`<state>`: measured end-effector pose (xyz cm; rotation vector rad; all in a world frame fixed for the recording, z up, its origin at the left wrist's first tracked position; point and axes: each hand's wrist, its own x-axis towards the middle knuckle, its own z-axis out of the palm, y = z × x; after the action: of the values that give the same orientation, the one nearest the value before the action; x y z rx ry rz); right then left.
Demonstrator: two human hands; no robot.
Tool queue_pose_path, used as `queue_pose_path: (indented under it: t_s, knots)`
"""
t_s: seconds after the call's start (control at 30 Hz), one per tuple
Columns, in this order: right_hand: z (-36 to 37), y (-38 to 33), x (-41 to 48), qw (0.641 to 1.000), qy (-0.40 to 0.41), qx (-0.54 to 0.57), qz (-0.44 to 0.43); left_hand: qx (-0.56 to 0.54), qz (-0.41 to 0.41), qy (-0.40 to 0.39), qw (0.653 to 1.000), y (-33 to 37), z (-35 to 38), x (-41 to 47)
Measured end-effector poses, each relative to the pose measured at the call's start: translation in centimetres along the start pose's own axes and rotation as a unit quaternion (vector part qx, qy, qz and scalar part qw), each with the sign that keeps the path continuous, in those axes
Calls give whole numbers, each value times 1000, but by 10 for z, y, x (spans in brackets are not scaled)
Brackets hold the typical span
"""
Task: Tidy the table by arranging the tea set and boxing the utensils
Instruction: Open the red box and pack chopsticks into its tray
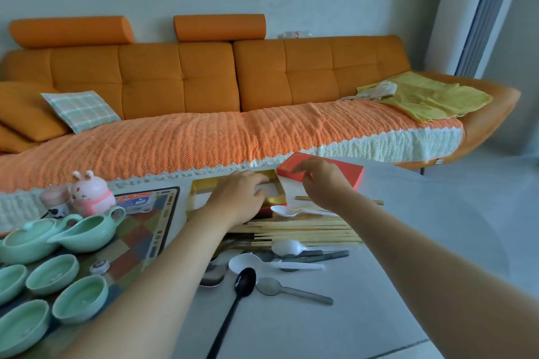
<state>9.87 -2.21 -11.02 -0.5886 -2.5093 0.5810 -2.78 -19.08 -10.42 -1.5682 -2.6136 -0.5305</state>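
Observation:
An open gold-rimmed box (201, 183) with a white lining lies at the table's far edge. My left hand (239, 198) rests palm down in it, fingers on the lining. Its red lid (350, 173) lies just to the right, and my right hand (323, 181) curls its fingers over the lid's near left corner. Bamboo chopsticks (309, 232) lie in a pile below the box. White plastic spoons (248, 264), a black spoon (245, 283) and a metal spoon (268, 285) are scattered nearer me. At the left stand a pale green teapot (29, 239), a pitcher (87, 233) and several cups (52, 274).
The tea set stands on a colourful checked mat (140, 242). A pink rabbit figure (90, 195) and a small jar (54, 197) stand behind it. An orange sofa (204, 143) runs right behind the table. The white tabletop (364, 315) extends to the near right.

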Motion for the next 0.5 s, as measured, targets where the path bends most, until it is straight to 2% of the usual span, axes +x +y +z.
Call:
queue_pose_path:
  t_s: [0.07, 0.27, 0.4, 0.5]
  knots:
    - [-10, 23, -3, 999, 1, -25, 35, -6, 36, 0, 999, 22, 10, 7]
    - [-21, 70, -20, 980, -95, -156, 82, -8, 47, -57, 997, 65, 40, 35]
    - [-22, 80, -24, 970, -115, -208, 49, 15, 22, -115, 993, 81, 53, 60]
    - [-19, 88, -23, 971, -93, -220, 27, 70, 15, -141, 987, 96, 59, 74]
